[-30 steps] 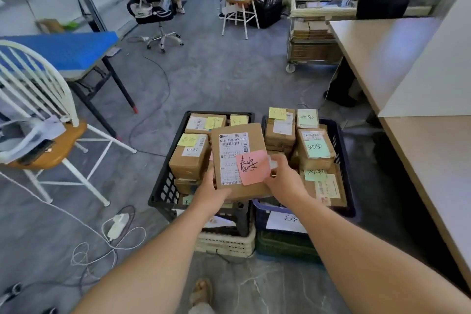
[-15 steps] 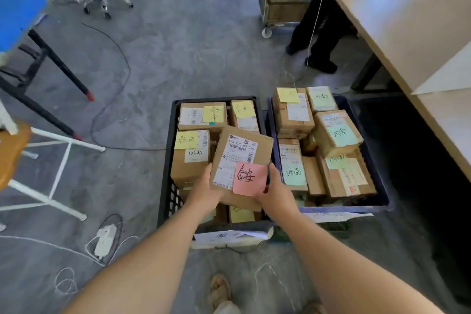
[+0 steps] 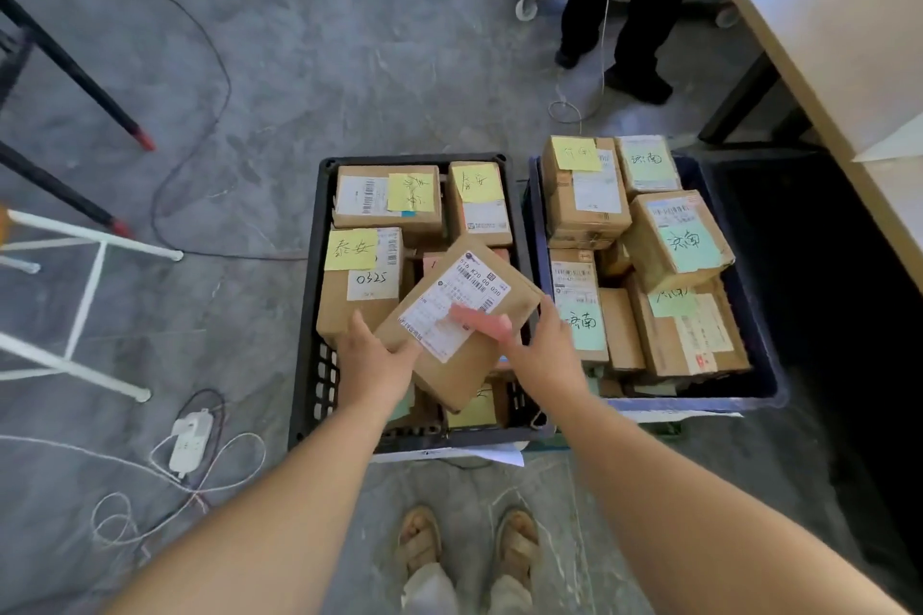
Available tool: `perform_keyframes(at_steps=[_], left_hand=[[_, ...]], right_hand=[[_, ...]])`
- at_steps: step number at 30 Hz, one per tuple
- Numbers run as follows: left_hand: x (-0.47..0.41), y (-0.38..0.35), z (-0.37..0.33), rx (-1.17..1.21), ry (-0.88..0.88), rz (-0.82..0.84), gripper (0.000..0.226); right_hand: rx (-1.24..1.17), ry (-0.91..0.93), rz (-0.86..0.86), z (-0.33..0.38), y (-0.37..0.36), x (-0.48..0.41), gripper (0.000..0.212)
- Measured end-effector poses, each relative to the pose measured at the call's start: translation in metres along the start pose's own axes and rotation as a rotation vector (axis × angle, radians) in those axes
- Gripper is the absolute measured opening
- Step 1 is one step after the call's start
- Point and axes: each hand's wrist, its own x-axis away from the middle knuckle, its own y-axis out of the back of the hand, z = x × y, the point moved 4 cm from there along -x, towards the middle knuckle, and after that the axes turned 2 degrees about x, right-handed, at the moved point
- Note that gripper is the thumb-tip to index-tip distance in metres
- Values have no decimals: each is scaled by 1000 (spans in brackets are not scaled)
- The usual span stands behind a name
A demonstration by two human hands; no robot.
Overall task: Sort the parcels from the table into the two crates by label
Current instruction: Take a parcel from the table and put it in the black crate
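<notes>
I hold a brown cardboard parcel (image 3: 462, 367) with a white shipping label and a pink sticky note, tilted, low over the black crate (image 3: 304, 365). My left hand (image 3: 374, 357) grips its lower left edge. My right hand (image 3: 544, 352) holds its right edge, thumb up by the corner. The black crate holds several parcels with yellow notes. To its right, the blue crate (image 3: 764, 365) holds several parcels with green notes. The pink note is blurred and unreadable.
A light wooden table (image 3: 849, 65) runs along the right. A person's black-trousered legs (image 3: 624, 15) stand behind the blue crate. A power strip (image 3: 185, 439) and cables lie on the floor at left, near white chair legs (image 3: 90, 265). My sandalled feet (image 3: 469, 544) stand before the crates.
The parcel has come down from chest height toward the black crate and turned clockwise. My view has tipped downward and both hands have stayed on the parcel.
</notes>
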Motion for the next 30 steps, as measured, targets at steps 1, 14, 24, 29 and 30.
perform_keyframes(at_steps=[1,14,24,29,30], left_hand=[[3,-4,4,-7,25,-3,79],[25,-10,19,461,211,-101,71],[69,63,12,234,38,-158,73],[72,74,35,122,75,-97,73],[70,74,38,100,81,-77,73]], right_hand=[[20,21,26,1,6,-6,77],[178,237,191,21,40,-20,63],[22,293,216,35,17,40,58],[45,204,236,24,-3,57,55],[54,188,236,23,-6,58,54]])
